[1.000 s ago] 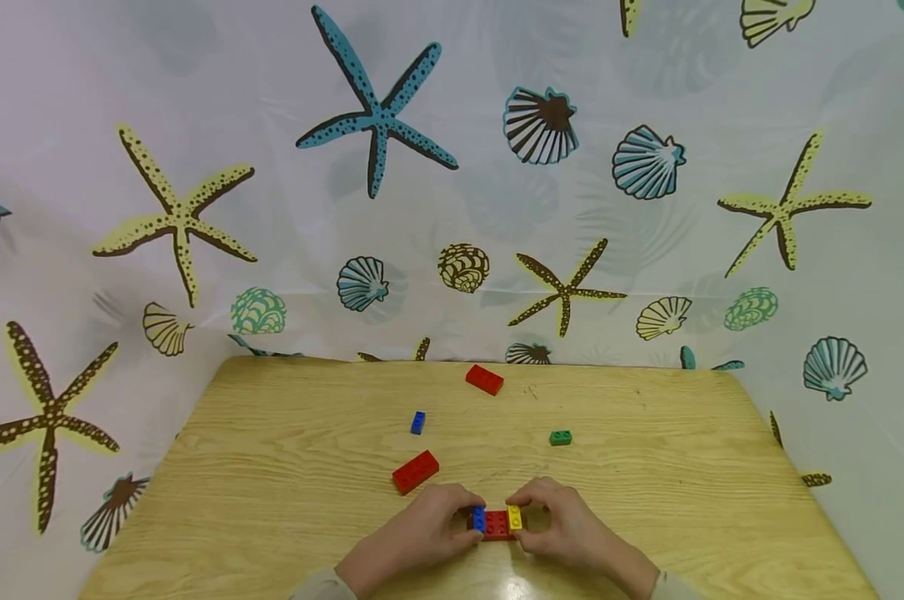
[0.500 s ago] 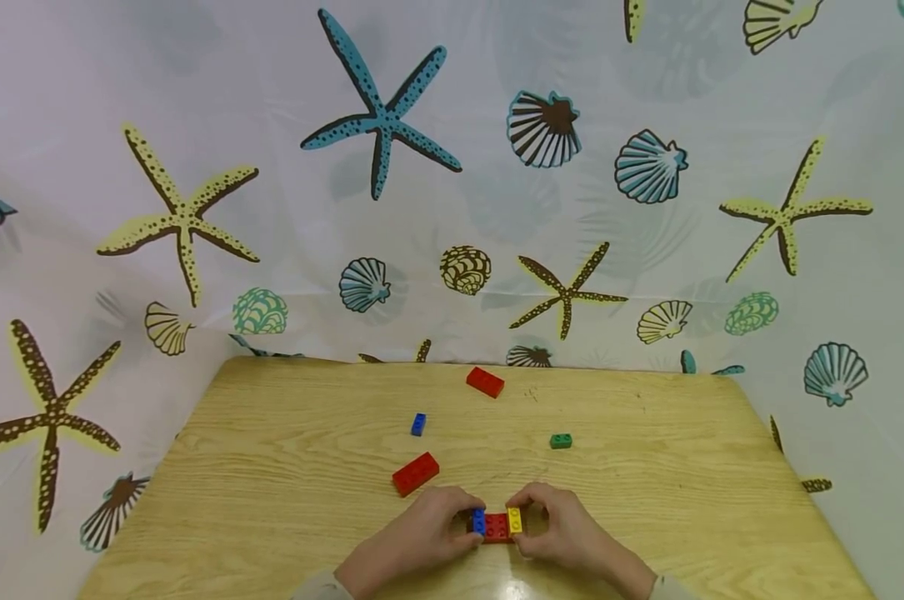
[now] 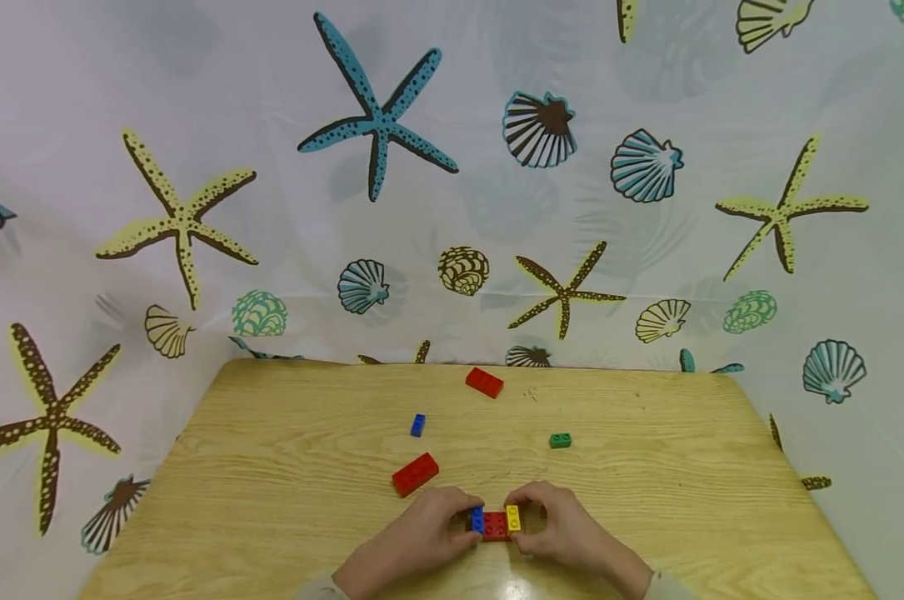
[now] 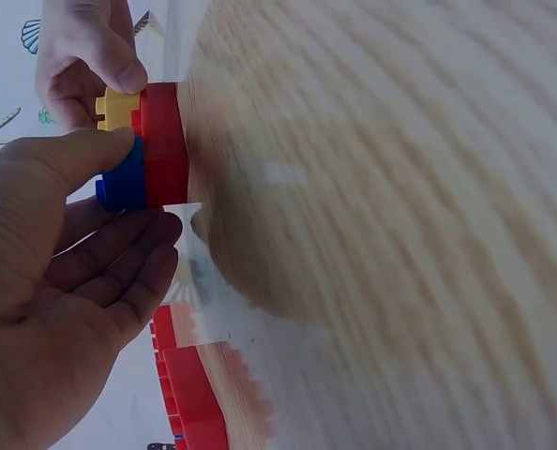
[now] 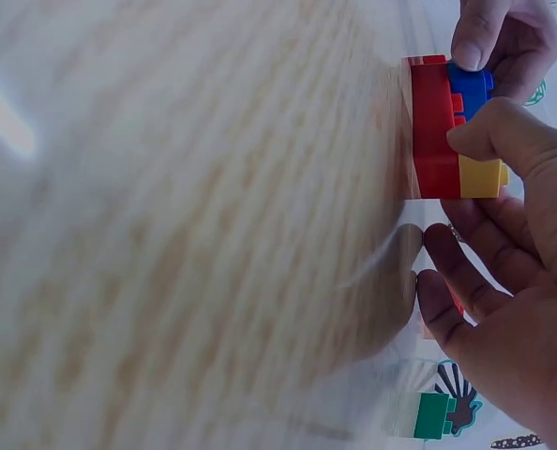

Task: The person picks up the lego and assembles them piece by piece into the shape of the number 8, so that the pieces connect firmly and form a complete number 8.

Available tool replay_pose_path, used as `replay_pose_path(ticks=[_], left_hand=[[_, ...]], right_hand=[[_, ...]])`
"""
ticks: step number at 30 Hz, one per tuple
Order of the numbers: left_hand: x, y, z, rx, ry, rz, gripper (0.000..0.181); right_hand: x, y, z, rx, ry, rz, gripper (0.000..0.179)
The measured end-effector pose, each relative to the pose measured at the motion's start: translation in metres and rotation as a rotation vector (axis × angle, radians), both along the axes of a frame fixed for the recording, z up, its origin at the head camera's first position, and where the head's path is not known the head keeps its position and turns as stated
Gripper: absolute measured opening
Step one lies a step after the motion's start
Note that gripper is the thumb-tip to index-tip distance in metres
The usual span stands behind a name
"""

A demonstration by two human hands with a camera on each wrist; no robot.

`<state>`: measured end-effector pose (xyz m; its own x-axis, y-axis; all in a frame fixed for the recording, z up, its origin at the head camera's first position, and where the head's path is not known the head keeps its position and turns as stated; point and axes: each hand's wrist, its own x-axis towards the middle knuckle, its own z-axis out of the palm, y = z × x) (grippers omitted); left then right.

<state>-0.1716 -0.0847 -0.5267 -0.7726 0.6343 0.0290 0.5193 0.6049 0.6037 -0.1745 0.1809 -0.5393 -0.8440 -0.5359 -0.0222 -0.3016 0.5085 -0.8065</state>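
Note:
A red building brick (image 3: 495, 526) lies on the wooden table near its front. On its left end sits a blue two-stud brick (image 3: 477, 521), which my left hand (image 3: 431, 527) pinches between thumb and fingers. A yellow two-stud brick (image 3: 513, 518) is on the right end, pinched by my right hand (image 3: 566, 523). Red studs show between the two small bricks. In the left wrist view, the blue brick (image 4: 124, 180) stands on top of the red brick (image 4: 166, 155). The right wrist view has the yellow brick (image 5: 480, 176) against the red one.
Beyond my left hand lies a red brick (image 3: 416, 475), with a small blue brick (image 3: 417, 425) behind it. Another red brick (image 3: 485, 382) is near the back edge. A green brick (image 3: 560, 440) lies beyond my right hand. Patterned cloth (image 3: 452, 200) surrounds the table (image 3: 684, 467).

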Motion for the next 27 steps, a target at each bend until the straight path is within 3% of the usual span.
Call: replay_pose_path(ticks=[5, 9, 13, 17, 22, 27], left_hand=[[0.001, -0.003, -0.001, 0.033, -0.028, 0.039, 0.045], [0.000, -0.011, 0.002, 0.115, -0.041, 0.117, 0.038], [-0.003, -0.022, 0.004, 0.173, 0.048, 0.218, 0.024], [-0.009, -0.032, 0.000, 0.174, 0.141, 0.336, 0.015], [-0.012, -0.044, -0.007, 0.105, 0.202, 0.457, 0.026], [-0.016, -0.053, -0.015, 0.061, 0.275, 0.512, 0.036]], right_hand=[[-0.001, -0.002, 0.002, 0.012, 0.005, -0.004, 0.039], [-0.002, -0.004, 0.001, 0.029, 0.016, -0.014, 0.038], [-0.005, -0.006, 0.001, 0.042, 0.017, -0.017, 0.038], [-0.007, -0.006, 0.002, 0.046, 0.019, -0.014, 0.038], [-0.008, -0.006, 0.002, 0.051, 0.018, -0.009, 0.037], [-0.008, -0.006, 0.002, 0.057, 0.036, -0.001, 0.037]])
